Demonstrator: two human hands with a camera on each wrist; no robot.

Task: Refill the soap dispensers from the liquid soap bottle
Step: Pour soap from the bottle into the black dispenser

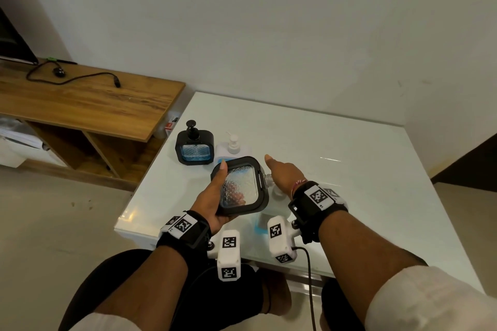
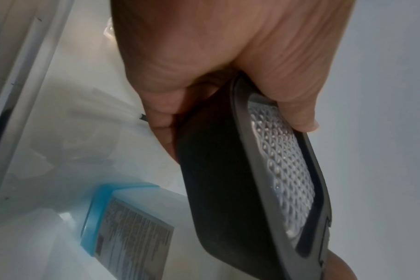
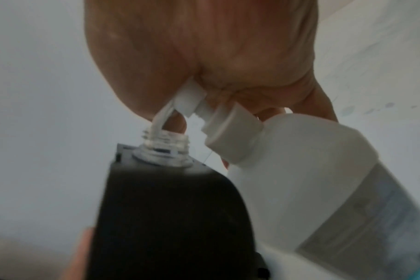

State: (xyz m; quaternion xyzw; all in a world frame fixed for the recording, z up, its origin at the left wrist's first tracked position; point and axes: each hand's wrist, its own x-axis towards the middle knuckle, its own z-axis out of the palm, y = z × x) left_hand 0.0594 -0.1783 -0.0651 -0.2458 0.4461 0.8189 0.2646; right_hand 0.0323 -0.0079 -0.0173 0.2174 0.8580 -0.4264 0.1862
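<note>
Now the left hand (image 1: 212, 196) clasps the open dispenser (image 1: 239, 187) tilted beside the soap bottle (image 3: 300, 170); the right hand (image 1: 282, 172) presses its pump (image 3: 190, 102), fingers hidden. Misaligned, soap could spill onto the surface (image 1: 349, 169).

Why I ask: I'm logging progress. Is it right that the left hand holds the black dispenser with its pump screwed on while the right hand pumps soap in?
Not quite: the held dispenser has no pump; the right wrist view shows its bare threaded neck. The left hand holds it, and the right hand presses the soap bottle.
</note>
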